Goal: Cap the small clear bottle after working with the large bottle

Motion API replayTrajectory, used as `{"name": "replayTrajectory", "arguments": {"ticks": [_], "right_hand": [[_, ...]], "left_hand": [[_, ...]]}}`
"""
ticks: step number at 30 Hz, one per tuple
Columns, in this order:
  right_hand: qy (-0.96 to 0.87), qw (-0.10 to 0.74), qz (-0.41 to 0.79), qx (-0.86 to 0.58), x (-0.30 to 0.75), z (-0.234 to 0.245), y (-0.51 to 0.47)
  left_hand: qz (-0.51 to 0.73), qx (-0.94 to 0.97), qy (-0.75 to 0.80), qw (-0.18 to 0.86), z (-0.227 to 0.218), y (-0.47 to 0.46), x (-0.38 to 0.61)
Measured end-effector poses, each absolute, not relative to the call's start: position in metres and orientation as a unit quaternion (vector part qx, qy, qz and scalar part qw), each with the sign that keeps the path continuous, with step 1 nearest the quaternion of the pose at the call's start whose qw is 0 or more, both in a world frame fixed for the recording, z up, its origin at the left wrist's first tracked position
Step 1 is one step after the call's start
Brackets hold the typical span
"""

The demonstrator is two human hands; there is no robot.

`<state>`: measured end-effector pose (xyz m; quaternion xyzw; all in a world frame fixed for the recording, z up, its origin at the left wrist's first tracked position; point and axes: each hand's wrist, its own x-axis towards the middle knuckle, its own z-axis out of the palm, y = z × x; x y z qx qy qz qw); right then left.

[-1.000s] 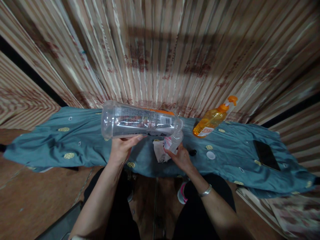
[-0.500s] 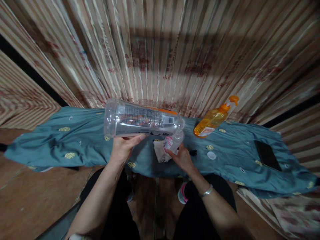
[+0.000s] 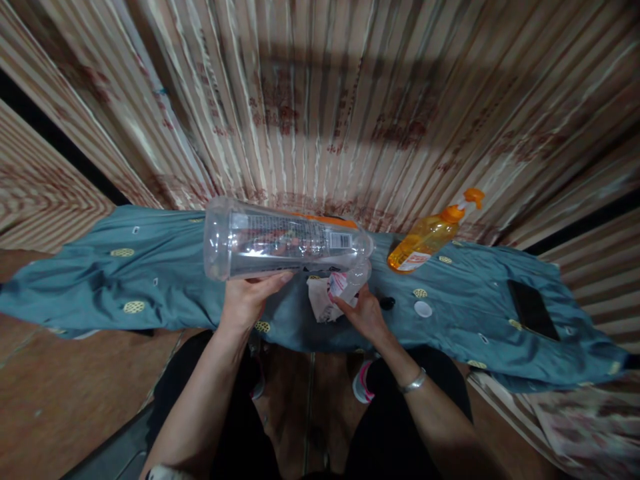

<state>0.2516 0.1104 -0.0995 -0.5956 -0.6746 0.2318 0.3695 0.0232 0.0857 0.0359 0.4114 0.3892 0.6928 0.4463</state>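
Observation:
My left hand [image 3: 247, 297] grips a large clear plastic bottle [image 3: 290, 243] from below; it lies nearly level, its neck end to the right and slightly lower. Against that neck end is the top of a small clear bottle [image 3: 355, 279] with a pink-and-white label. My right hand [image 3: 364, 310] is closed round this small bottle, which tilts up to the right. Whether liquid passes between the two cannot be made out. Beneath them a crumpled beige cloth [image 3: 320, 303] lies on the green cover.
A pump bottle of orange liquid [image 3: 423, 243] stands right of the hands. Nearer lie a dark cap [image 3: 387, 303] and a white round lid [image 3: 423, 309]. A black phone [image 3: 533, 310] rests on the right of the green cloth-covered board [image 3: 170, 280]. A striped curtain [image 3: 320, 120] hangs behind.
The large bottle's base has shifted slightly left and down. Both hands keep their holds. The whole view has shifted a little.

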Motion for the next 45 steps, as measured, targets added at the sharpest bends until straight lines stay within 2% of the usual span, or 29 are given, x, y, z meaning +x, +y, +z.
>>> {"name": "replayTrajectory", "arguments": {"ticks": [12,20,45], "right_hand": [[-0.675,0.378,0.226,-0.592,0.25,-0.098,0.11],[-0.682,0.352,0.23,-0.598,0.251,-0.097,0.11],[-0.676,0.38,0.233,-0.587,0.248,-0.097,0.109]], "left_hand": [[0.682,0.436,0.435,0.395,0.013,0.083,0.013],[0.686,0.429,0.42,0.412,0.03,0.08,0.021],[0.7,0.439,0.391,0.405,0.04,0.076,0.025]]}}
